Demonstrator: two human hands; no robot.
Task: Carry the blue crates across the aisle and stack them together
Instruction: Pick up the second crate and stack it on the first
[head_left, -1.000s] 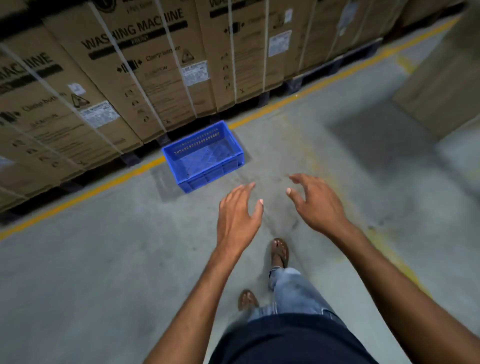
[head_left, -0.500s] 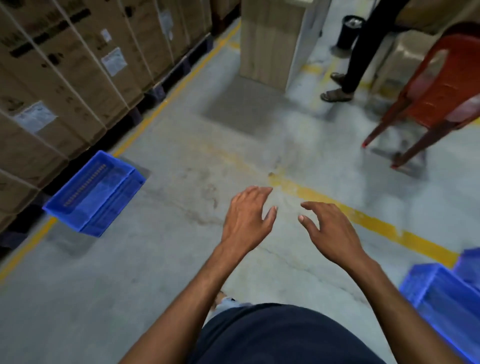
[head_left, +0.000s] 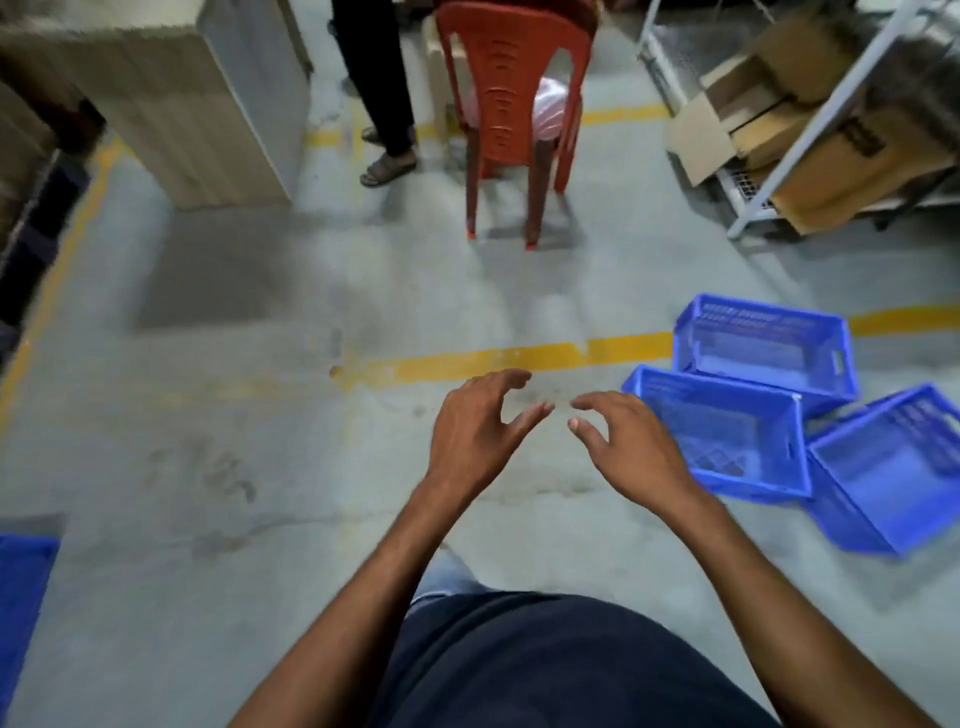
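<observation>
**Reaching for the next crate**

Three blue crates sit loose on the floor to my right, by the yellow line. My left hand and right hand hang half-curled, empty. I should grip the nearest crate's opposite rims evenly.

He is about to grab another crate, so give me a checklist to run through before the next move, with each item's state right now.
1. Both hands free: ok. The left hand and right hand are open and hold nothing.
2. Crates within view: ok. Three blue crates lie loose on the floor; the nearest crate is just past the right hand.
3. Crates empty: ok, no contents show.
4. Crates upright: not ok for the tilted crate; it leans on a neighbour.
5. Path clear: cannot tell. A red chair and a standing person's legs are ahead.
</observation>
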